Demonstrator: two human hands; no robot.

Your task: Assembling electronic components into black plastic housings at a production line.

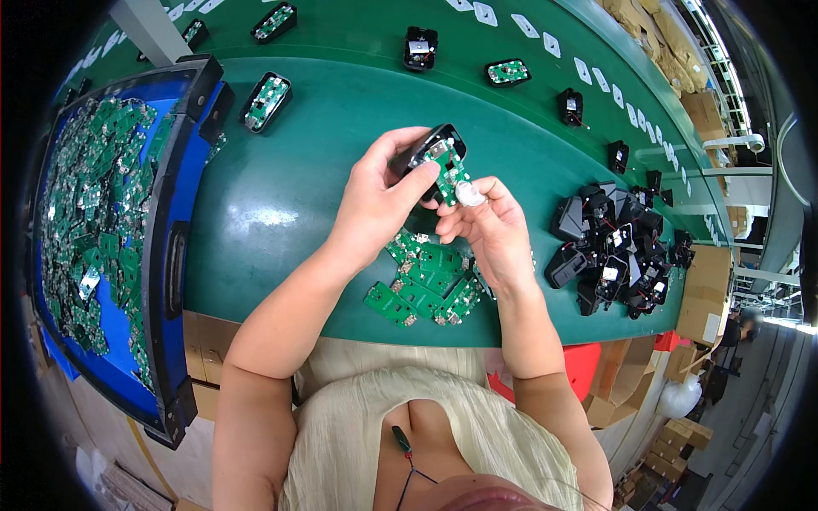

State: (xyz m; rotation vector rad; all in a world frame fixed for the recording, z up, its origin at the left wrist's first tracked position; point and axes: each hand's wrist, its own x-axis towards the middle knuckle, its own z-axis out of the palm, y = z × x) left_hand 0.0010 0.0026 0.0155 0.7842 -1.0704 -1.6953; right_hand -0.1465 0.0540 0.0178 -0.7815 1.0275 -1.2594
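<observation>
My left hand (pixel 379 179) is closed round a black plastic housing (pixel 412 157), tilted above the green bench. A green circuit board (pixel 451 173) sits partly inside the housing's opening, with my left thumb lying against it. At the board's lower end is a round white piece (pixel 469 194), pinched in the fingers of my right hand (pixel 490 220). Whether that piece is fixed to the board I cannot tell. Below both hands, a loose pile of green circuit boards (pixel 434 281) lies on the bench.
A blue bin (pixel 115 319) with a black rim, full of circuit boards, stands at the left. Black housings (pixel 609 243) are heaped at the right. Along the far side, a green conveyor (pixel 366 43) carries housings, some with boards, and flat white pieces (pixel 552 44). One filled housing (pixel 266 102) sits near the bin.
</observation>
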